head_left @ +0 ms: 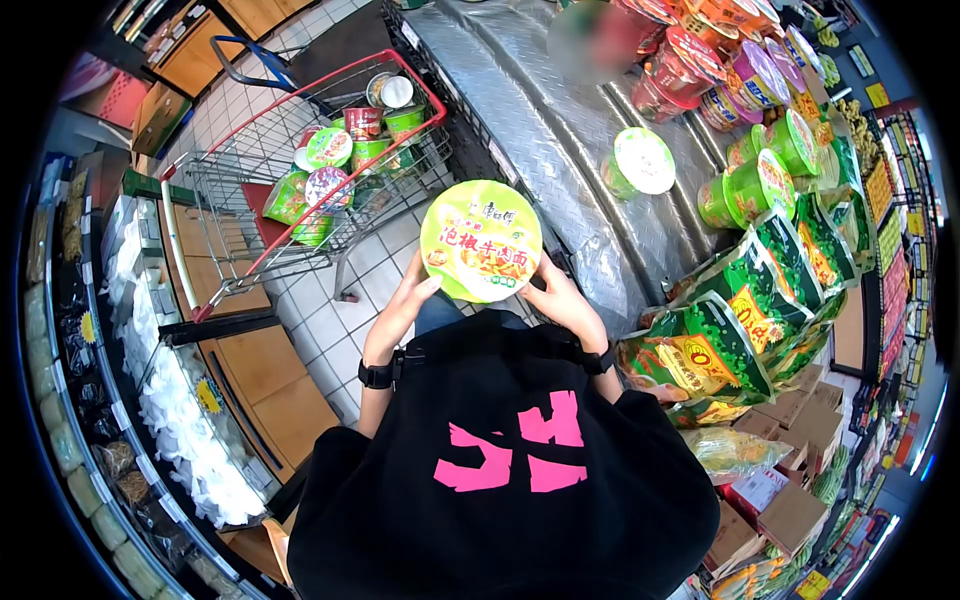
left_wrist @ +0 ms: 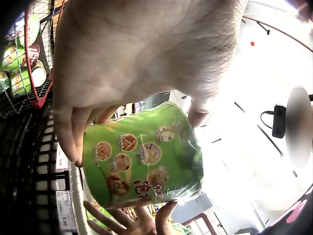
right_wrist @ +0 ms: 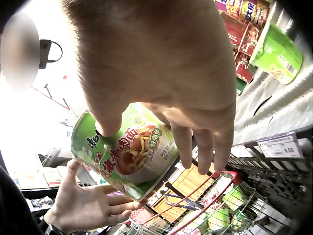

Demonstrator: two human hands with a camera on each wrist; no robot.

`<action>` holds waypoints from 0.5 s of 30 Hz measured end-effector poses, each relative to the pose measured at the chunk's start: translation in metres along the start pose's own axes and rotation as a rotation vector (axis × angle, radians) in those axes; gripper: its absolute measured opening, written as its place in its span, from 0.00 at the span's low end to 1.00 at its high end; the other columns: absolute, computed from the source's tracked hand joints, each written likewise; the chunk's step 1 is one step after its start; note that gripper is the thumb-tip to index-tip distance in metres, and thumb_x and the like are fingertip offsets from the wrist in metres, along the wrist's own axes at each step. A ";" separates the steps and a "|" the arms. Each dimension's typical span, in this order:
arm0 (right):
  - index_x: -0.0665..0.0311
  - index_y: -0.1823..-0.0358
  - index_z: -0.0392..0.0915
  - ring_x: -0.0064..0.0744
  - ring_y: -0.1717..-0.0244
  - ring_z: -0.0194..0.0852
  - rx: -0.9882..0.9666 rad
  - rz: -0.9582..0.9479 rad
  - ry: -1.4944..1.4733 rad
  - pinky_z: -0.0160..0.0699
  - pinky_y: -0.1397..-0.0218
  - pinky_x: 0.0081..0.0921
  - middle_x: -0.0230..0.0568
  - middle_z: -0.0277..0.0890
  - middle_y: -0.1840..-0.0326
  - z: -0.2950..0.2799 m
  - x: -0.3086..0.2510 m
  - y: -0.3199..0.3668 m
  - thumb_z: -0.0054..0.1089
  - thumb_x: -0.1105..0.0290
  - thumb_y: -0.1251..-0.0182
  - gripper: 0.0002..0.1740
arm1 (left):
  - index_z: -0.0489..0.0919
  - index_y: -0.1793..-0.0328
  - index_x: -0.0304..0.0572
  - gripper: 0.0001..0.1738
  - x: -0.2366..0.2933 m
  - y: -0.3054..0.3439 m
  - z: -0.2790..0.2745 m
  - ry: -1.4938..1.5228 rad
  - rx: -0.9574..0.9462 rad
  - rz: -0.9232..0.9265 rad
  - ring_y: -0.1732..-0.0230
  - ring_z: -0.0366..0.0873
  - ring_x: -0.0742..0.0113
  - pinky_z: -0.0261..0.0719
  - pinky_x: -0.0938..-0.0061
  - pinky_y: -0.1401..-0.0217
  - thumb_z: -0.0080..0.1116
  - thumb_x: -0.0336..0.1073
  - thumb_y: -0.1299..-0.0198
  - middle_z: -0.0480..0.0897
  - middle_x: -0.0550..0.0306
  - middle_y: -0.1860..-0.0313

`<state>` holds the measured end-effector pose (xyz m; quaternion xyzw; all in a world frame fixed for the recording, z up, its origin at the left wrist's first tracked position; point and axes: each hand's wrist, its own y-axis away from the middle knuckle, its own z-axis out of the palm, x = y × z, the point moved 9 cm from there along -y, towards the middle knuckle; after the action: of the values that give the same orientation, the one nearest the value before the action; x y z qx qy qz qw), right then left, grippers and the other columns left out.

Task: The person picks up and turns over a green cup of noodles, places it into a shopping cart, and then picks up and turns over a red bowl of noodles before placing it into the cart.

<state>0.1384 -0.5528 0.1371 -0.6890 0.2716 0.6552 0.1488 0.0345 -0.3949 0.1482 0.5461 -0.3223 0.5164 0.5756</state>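
A green instant noodle cup (head_left: 482,240) is held in front of the body, its printed lid facing up in the head view. My left hand (head_left: 402,305) grips one side, and my right hand (head_left: 566,305) grips the other. The left wrist view shows the cup's green wrapped wall (left_wrist: 142,156) between the left thumb and fingers. From the right wrist, the right thumb presses the cup (right_wrist: 129,152) while the fingers reach round its far side; the left hand (right_wrist: 90,205) shows beyond it.
A shopping cart (head_left: 310,190) with several noodle cups stands front left. One green cup (head_left: 642,162) sits on the metal display platform (head_left: 530,110). Stacked cups (head_left: 680,75) and green bags (head_left: 700,350) line the right. Another person's hand (head_left: 668,393) shows by the bags.
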 end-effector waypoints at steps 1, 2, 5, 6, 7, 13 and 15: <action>0.68 0.27 0.43 0.40 0.29 0.53 -0.008 -0.003 0.004 0.50 0.28 0.33 0.53 0.55 0.29 0.002 0.001 -0.005 0.60 0.56 0.38 0.46 | 0.44 0.25 0.33 0.46 0.001 0.001 -0.004 0.007 0.008 0.012 0.25 0.45 0.57 0.41 0.67 0.25 0.48 0.53 0.40 0.51 0.44 0.26; 0.68 0.27 0.43 0.40 0.29 0.53 -0.016 -0.003 0.006 0.50 0.28 0.33 0.53 0.55 0.29 0.004 0.000 -0.009 0.60 0.56 0.38 0.46 | 0.44 0.25 0.33 0.45 0.002 0.002 -0.010 0.014 0.017 0.025 0.25 0.45 0.57 0.41 0.67 0.26 0.47 0.53 0.40 0.51 0.44 0.26; 0.67 0.27 0.43 0.41 0.29 0.55 -0.041 -0.024 0.009 0.51 0.29 0.33 0.53 0.56 0.30 0.014 -0.010 -0.026 0.58 0.57 0.36 0.44 | 0.45 0.25 0.33 0.45 -0.002 0.002 -0.029 0.023 0.035 0.042 0.25 0.46 0.57 0.42 0.68 0.26 0.47 0.52 0.39 0.51 0.44 0.26; 0.67 0.27 0.43 0.41 0.29 0.55 -0.043 -0.030 0.015 0.51 0.29 0.34 0.53 0.56 0.30 0.017 -0.012 -0.031 0.58 0.57 0.36 0.44 | 0.45 0.25 0.33 0.45 -0.001 0.003 -0.035 0.027 0.041 0.044 0.25 0.46 0.57 0.42 0.68 0.26 0.47 0.52 0.39 0.51 0.44 0.26; 0.67 0.27 0.43 0.41 0.29 0.55 -0.045 -0.036 0.022 0.51 0.29 0.34 0.53 0.57 0.31 0.021 -0.014 -0.036 0.57 0.57 0.35 0.43 | 0.45 0.25 0.33 0.44 -0.001 0.003 -0.041 0.030 0.054 0.044 0.25 0.46 0.57 0.42 0.68 0.26 0.47 0.51 0.39 0.51 0.44 0.26; 0.67 0.28 0.44 0.40 0.30 0.55 -0.072 -0.029 0.027 0.52 0.30 0.32 0.53 0.59 0.31 0.044 -0.028 -0.070 0.46 0.49 0.30 0.41 | 0.45 0.25 0.33 0.44 0.011 0.004 -0.079 0.037 0.067 0.042 0.25 0.46 0.58 0.44 0.68 0.26 0.47 0.51 0.39 0.51 0.45 0.26; 0.69 0.28 0.47 0.39 0.30 0.56 -0.042 -0.039 0.066 0.53 0.30 0.31 0.53 0.59 0.32 0.048 -0.027 -0.082 0.40 0.44 0.30 0.40 | 0.45 0.25 0.32 0.45 0.016 0.001 -0.094 0.053 0.060 0.043 0.25 0.47 0.58 0.44 0.68 0.27 0.48 0.51 0.39 0.52 0.45 0.26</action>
<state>0.1453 -0.4546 0.1470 -0.7183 0.2493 0.6347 0.1381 0.0197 -0.3011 0.1454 0.5423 -0.3031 0.5520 0.5562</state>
